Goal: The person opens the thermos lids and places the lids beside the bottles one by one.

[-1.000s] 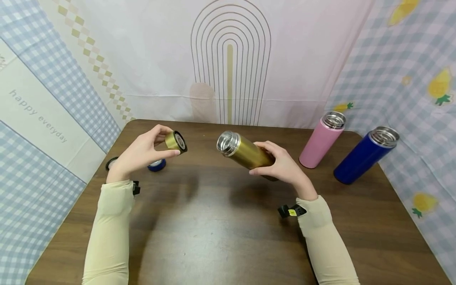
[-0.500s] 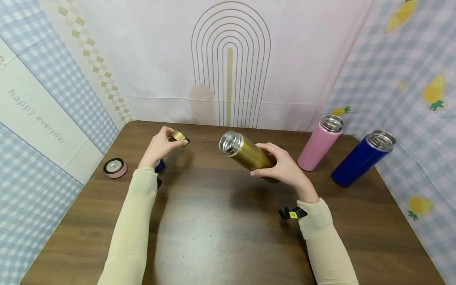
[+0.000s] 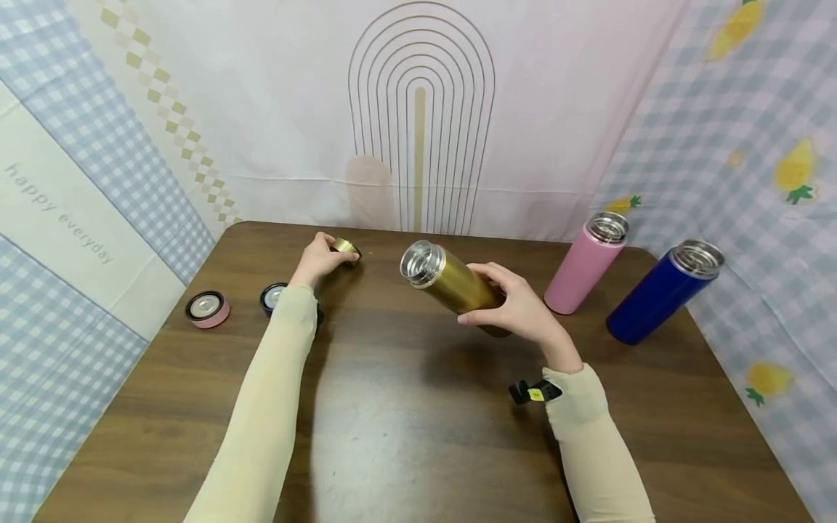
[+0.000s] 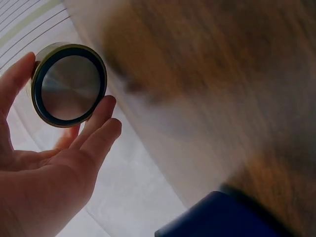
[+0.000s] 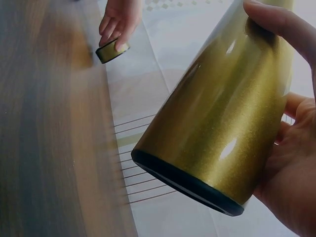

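Observation:
My left hand (image 3: 317, 260) pinches a gold bottle lid (image 3: 345, 248) between thumb and fingers, low over the back of the table. Seen from the left wrist, the lid (image 4: 70, 89) shows a round steel face with a dark ring around it. My right hand (image 3: 519, 303) grips the lower body of a gold thermos bottle (image 3: 459, 282), which is uncapped and tilted with its steel mouth up and to the left. Its black base (image 5: 187, 183) is close in the right wrist view. A gap of table lies between lid and bottle.
A pink lid (image 3: 208, 310) and a blue lid (image 3: 269, 296) lie on the left side of the wooden table (image 3: 405, 436). Uncapped pink (image 3: 582, 270) and blue (image 3: 660, 296) thermos bottles stand on the right. A patterned cloth (image 3: 288, 109) hangs behind.
My left hand has carried the gold lid right and down toward the table's back, turning its inner side away. The pink and blue lids have come into fuller view. The right hand barely moves.

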`<state>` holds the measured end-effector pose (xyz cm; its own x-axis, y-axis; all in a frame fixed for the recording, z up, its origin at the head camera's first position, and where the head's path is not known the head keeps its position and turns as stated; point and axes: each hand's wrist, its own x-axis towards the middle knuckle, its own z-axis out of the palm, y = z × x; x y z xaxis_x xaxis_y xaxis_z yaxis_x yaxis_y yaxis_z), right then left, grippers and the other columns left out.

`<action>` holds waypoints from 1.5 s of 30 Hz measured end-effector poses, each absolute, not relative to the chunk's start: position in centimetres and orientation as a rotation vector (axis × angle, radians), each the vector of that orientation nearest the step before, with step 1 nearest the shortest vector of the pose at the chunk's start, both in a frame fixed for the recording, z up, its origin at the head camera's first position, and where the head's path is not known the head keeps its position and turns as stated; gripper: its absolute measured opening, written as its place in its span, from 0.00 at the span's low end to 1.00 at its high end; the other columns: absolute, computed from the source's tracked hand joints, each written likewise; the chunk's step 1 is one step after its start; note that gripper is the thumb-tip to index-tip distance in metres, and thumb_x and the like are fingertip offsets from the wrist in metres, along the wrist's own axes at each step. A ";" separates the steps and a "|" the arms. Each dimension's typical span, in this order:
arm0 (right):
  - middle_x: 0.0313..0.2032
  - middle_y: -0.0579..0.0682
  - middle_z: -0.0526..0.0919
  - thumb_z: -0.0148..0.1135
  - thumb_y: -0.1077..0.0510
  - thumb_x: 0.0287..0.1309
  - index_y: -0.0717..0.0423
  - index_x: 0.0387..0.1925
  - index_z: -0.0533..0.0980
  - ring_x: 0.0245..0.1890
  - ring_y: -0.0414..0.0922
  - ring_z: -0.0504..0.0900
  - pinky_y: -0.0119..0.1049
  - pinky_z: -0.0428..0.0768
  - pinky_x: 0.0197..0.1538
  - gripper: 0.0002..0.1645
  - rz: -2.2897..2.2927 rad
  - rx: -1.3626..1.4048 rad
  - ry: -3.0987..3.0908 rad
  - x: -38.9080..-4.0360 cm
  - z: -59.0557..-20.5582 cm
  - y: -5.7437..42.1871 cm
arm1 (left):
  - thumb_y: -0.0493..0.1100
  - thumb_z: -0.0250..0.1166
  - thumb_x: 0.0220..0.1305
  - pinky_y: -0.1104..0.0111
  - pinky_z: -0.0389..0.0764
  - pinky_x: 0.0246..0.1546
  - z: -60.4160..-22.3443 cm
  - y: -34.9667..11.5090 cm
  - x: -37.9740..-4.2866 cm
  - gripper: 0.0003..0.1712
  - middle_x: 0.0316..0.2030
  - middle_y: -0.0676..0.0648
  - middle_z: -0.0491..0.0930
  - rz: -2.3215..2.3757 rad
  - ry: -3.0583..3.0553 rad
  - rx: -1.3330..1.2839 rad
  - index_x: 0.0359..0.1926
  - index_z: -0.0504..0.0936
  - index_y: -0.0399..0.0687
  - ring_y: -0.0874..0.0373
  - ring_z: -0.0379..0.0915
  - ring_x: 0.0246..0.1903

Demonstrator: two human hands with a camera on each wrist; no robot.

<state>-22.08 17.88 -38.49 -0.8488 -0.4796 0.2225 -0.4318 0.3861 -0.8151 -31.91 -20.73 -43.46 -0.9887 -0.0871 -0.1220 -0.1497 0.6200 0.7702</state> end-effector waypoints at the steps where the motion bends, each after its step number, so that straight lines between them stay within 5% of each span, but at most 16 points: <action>1: 0.54 0.43 0.78 0.85 0.49 0.41 0.40 0.63 0.75 0.48 0.46 0.77 0.49 0.74 0.53 0.45 -1.488 -0.850 2.575 -22.1 -38.5 17.9 | 0.53 0.70 0.62 0.52 0.69 0.62 -43.5 -20.7 -31.9 0.43 0.61 0.30 0.69 1.308 2.757 -0.198 0.65 0.61 0.31 0.40 0.67 0.57; 13: 0.54 0.44 0.79 0.85 0.52 0.41 0.43 0.64 0.75 0.49 0.47 0.78 0.49 0.74 0.55 0.46 -1.560 -0.786 2.570 -21.8 -39.1 18.3 | 0.53 0.69 0.63 0.51 0.68 0.63 -43.6 -21.3 -31.0 0.46 0.62 0.30 0.67 1.276 2.675 -0.178 0.69 0.56 0.32 0.40 0.66 0.56; 21: 0.59 0.47 0.77 0.83 0.55 0.44 0.44 0.66 0.72 0.54 0.49 0.77 0.52 0.73 0.59 0.46 -1.653 -0.679 2.528 -21.7 -40.2 18.9 | 0.52 0.69 0.63 0.49 0.60 0.69 -44.2 -21.8 -29.8 0.49 0.66 0.27 0.63 1.139 2.634 -0.145 0.71 0.52 0.30 0.36 0.59 0.67; 32: 0.62 0.57 0.74 0.79 0.55 0.51 0.53 0.67 0.66 0.65 0.54 0.70 0.56 0.61 0.71 0.45 -1.762 -0.465 2.564 -22.4 -40.6 20.4 | 0.42 0.72 0.61 0.49 0.62 0.69 -44.0 -21.6 -30.1 0.46 0.64 0.27 0.66 1.128 2.661 -0.101 0.67 0.52 0.31 0.36 0.62 0.66; 45: 0.66 0.58 0.69 0.76 0.51 0.56 0.57 0.70 0.58 0.64 0.54 0.69 0.51 0.66 0.67 0.48 -1.872 -0.153 2.538 -22.2 -42.0 22.9 | 0.43 0.71 0.62 0.46 0.61 0.68 -43.5 -22.0 -29.6 0.46 0.65 0.26 0.64 1.103 2.671 -0.113 0.69 0.51 0.32 0.33 0.61 0.66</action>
<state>-22.21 22.90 -41.95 -0.9952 -0.0686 0.0701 -0.0872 0.2922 -0.9524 -29.59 -22.00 -43.54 -0.9660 0.0234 -0.2576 -0.1652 0.7105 0.6840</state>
